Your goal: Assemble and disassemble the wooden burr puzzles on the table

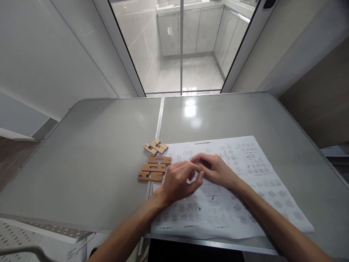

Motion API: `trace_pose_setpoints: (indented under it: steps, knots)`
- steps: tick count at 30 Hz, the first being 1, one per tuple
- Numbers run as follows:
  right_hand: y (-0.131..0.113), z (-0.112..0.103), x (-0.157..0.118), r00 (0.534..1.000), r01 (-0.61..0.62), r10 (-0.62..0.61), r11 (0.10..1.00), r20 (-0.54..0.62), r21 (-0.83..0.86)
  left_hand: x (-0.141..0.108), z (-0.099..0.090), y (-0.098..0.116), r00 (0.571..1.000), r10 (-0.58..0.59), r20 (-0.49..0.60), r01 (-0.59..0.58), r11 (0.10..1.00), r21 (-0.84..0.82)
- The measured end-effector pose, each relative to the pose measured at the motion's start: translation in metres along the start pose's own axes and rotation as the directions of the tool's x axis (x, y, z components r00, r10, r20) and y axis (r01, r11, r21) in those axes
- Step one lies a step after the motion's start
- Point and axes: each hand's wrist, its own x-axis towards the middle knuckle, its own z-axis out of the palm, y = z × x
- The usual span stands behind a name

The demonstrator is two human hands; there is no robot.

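Observation:
My left hand (181, 180) is over the left part of a large printed sheet (226, 225), its fingers bent and its thumb and forefinger drawn together. My right hand (216, 170) meets it at the fingertips, with its own fingers curled inward. Whatever the fingertips may hold is hidden or too small to make out. Just left of my left hand lie three flat slotted wooden puzzle pieces, numbered 1 (165, 160), 2 (145, 167) and 3 (143, 176). Beyond them is a cluster of smaller interlocked wooden pieces (156, 147).
Small printed diagrams cover the sheet, which lies on a grey table (109, 145) with a metal seam (160, 116) across it. A glass door (181, 47) stands past the far edge. At lower left is a white perforated surface (32, 236).

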Motion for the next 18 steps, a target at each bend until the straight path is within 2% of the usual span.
trace_pose_setpoints:
  steps: [4,8,10,12,18]
  knots:
    - [-0.003,-0.001,0.000,1.000,-0.013,0.013,1.000,0.008,-0.008,0.012,-0.017,-0.020,0.975,-0.111,-0.191,0.148,0.970,0.194]
    - [-0.004,-0.001,0.000,1.000,-0.027,0.027,1.000,0.013,0.000,0.015,-0.028,-0.045,0.915,-0.279,-0.293,0.385,0.825,0.414]
    - [-0.003,-0.001,-0.001,0.999,-0.030,0.030,1.000,0.016,0.001,0.014,-0.031,-0.056,0.878,-0.369,-0.307,0.476,0.749,0.461]
    - [-0.002,-0.001,-0.001,0.999,-0.031,0.031,1.000,0.021,0.001,0.012,-0.034,-0.062,0.852,-0.434,-0.293,0.524,0.711,0.470]
    - [-0.002,-0.001,-0.001,0.999,-0.030,0.030,1.000,0.020,0.004,0.011,-0.038,-0.070,0.822,-0.505,-0.263,0.568,0.695,0.442]
